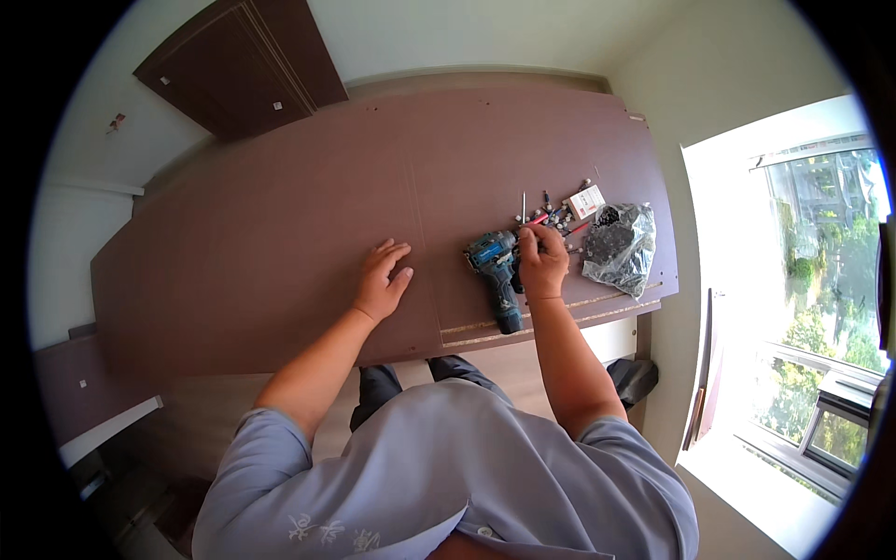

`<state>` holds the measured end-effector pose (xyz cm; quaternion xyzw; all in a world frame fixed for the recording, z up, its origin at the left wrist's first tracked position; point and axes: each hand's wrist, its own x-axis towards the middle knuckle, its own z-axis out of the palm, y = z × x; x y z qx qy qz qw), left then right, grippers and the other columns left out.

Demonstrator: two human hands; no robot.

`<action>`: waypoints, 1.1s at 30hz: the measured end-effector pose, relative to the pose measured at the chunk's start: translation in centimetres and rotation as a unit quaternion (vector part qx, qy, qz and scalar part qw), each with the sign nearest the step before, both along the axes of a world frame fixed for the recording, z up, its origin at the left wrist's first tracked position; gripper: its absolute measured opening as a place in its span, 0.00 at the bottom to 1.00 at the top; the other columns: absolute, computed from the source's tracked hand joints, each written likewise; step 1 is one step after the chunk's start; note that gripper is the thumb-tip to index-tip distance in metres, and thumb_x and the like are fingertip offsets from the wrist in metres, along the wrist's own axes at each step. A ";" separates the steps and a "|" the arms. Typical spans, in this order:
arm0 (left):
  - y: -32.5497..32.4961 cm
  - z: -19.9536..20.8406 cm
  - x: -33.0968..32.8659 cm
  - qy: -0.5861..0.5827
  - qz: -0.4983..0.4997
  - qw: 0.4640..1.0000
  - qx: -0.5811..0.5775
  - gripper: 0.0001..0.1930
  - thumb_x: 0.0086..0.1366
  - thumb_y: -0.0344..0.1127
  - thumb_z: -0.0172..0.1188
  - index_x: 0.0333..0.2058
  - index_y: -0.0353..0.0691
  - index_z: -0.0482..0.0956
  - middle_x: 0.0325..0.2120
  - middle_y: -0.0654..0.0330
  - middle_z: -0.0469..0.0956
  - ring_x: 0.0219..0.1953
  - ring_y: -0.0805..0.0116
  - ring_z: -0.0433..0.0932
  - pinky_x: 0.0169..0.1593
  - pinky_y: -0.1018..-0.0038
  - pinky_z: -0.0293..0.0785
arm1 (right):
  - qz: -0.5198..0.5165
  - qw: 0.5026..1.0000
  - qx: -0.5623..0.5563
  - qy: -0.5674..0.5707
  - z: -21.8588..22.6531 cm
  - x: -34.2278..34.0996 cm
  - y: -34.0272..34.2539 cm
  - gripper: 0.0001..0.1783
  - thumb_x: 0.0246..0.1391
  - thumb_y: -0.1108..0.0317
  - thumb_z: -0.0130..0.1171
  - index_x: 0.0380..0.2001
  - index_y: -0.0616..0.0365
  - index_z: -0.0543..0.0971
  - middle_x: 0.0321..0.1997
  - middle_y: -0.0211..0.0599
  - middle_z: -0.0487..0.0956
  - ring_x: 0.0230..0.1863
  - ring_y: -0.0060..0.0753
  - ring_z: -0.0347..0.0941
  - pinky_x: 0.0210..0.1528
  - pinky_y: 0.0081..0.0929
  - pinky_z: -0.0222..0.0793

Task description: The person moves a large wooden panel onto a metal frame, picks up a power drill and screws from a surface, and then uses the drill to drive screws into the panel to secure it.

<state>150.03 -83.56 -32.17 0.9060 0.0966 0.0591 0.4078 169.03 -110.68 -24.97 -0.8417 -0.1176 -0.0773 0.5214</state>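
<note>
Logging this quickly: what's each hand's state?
Left hand: open, on the brown board.
Right hand: fingers curled beside the drill; whether holding anything, cannot tell.

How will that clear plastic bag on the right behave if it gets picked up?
The clear plastic bag will probably sag, since its film is creased. Its dark contents, gathered toward the left side, may shift and pull it lopsided. The shiny surface could be slippery.

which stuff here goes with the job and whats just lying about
Likely with the job:
brown panel, left hand on it
power drill
small fittings near the right hand
plastic bag
small box

Probably just lying about:
dark door-like panel, upper left
</note>
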 end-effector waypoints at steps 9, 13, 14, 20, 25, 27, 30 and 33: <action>-3.5 10.6 -3.2 -0.019 0.120 0.482 -0.868 0.33 0.79 0.62 0.41 0.62 0.38 0.74 0.59 0.51 0.77 0.69 0.48 0.68 0.73 0.51 0.63 | 0.432 0.878 -0.151 -0.142 0.2 -13.7 13.2 0.10 0.59 0.59 0.68 0.38 0.51 0.87 0.50 0.41 0.87 0.53 0.52 0.82 0.61 0.52 0.75; -1.9 9.9 -4.3 -0.107 0.147 0.497 -0.849 0.29 0.81 0.55 0.37 0.56 0.37 0.78 0.55 0.52 0.78 0.64 0.50 0.72 0.72 0.55 0.65 | 0.446 0.873 -0.065 -0.186 5.8 -14.3 16.2 0.13 0.52 0.62 0.70 0.40 0.52 0.83 0.54 0.40 0.80 0.60 0.52 0.75 0.62 0.51 0.71; -1.8 9.7 -4.3 -0.131 0.152 0.496 -0.845 0.28 0.81 0.53 0.37 0.55 0.37 0.78 0.53 0.53 0.79 0.62 0.52 0.73 0.70 0.56 0.68 | 0.455 0.873 -0.045 -0.170 6.7 -14.4 16.5 0.14 0.52 0.62 0.70 0.41 0.52 0.83 0.57 0.41 0.78 0.62 0.54 0.74 0.64 0.51 0.69; 0.7 7.6 -3.0 -0.119 0.136 0.470 -0.864 0.23 0.80 0.52 0.46 0.52 0.39 0.80 0.45 0.57 0.81 0.49 0.58 0.80 0.54 0.62 0.80 | 0.409 0.894 0.021 -0.183 11.8 -12.7 16.7 0.17 0.52 0.68 0.70 0.45 0.55 0.80 0.55 0.43 0.81 0.58 0.54 0.77 0.61 0.46 0.73; 2.5 8.4 -4.6 0.005 0.245 0.413 -0.877 0.16 0.77 0.48 0.58 0.48 0.43 0.84 0.35 0.63 0.81 0.35 0.68 0.79 0.32 0.76 0.78 | 0.258 0.948 -0.157 -0.096 5.5 -9.5 7.9 0.20 0.52 0.64 0.72 0.47 0.55 0.80 0.51 0.45 0.80 0.54 0.56 0.76 0.58 0.46 0.72; 3.3 6.7 -7.0 0.014 0.240 0.411 -0.879 0.15 0.77 0.48 0.58 0.48 0.44 0.84 0.34 0.64 0.80 0.36 0.70 0.79 0.33 0.77 0.77 | 0.195 0.915 -0.348 0.055 2.6 -8.9 2.7 0.36 0.52 0.54 0.74 0.60 0.57 0.74 0.61 0.46 0.76 0.64 0.53 0.71 0.62 0.48 0.71; 3.4 5.6 -10.4 0.030 0.277 0.426 -0.861 0.15 0.76 0.48 0.59 0.48 0.44 0.84 0.33 0.65 0.80 0.35 0.70 0.78 0.32 0.77 0.76 | 0.152 0.867 -0.460 0.117 1.8 -9.4 0.0 0.47 0.51 0.48 0.74 0.69 0.55 0.67 0.68 0.45 0.71 0.69 0.51 0.67 0.66 0.49 0.70; 3.0 5.1 -13.1 0.056 0.342 0.438 -0.829 0.14 0.76 0.47 0.60 0.48 0.44 0.84 0.33 0.65 0.80 0.35 0.70 0.78 0.32 0.78 0.75 | 0.130 0.861 -0.474 0.133 1.6 -9.5 0.5 0.52 0.50 0.46 0.76 0.72 0.54 0.63 0.70 0.44 0.69 0.70 0.51 0.66 0.66 0.48 0.70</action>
